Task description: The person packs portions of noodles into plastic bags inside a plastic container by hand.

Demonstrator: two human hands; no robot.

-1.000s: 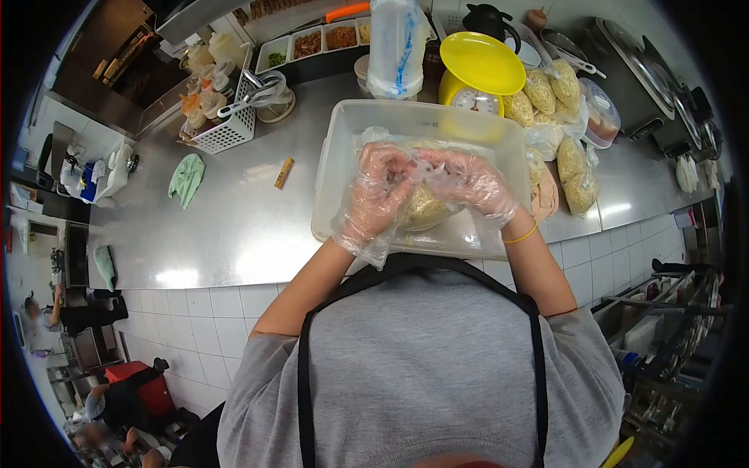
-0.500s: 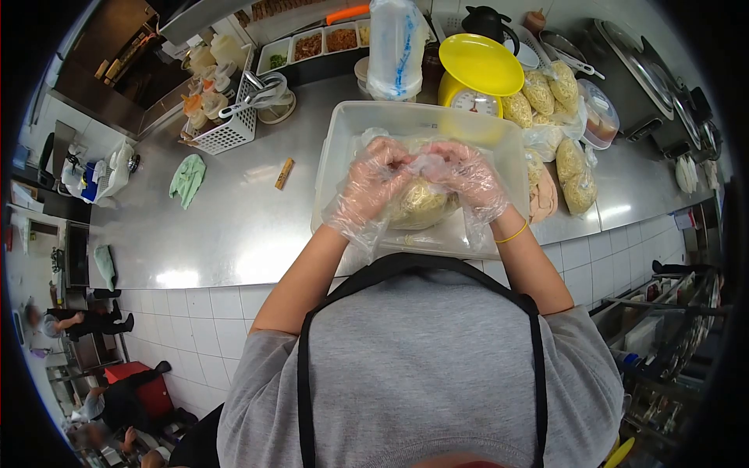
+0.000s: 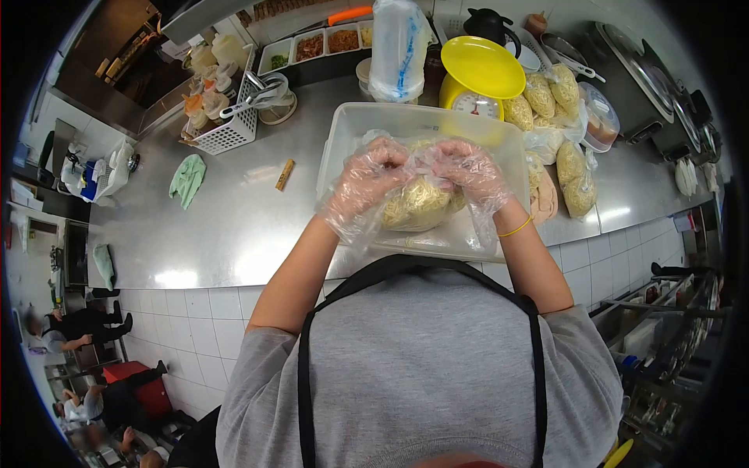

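Steel counter, left hand, right hand both pinching noodle bag, crosswise, neck away

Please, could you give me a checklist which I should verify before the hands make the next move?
1. Gloves on: ok. Left hand and right hand both wear clear plastic gloves.
2. Both hands on the bag: ok. Their fingers meet at its gathered top.
3. Bag within the container: ok. It sits inside the rim.
4. Bag tied shut: cannot tell. The fingers hide its neck.
5. Right wrist free of bands: not ok. A yellow band circles it.
6. Scale reading: cannot tell. The dial is too small to read.
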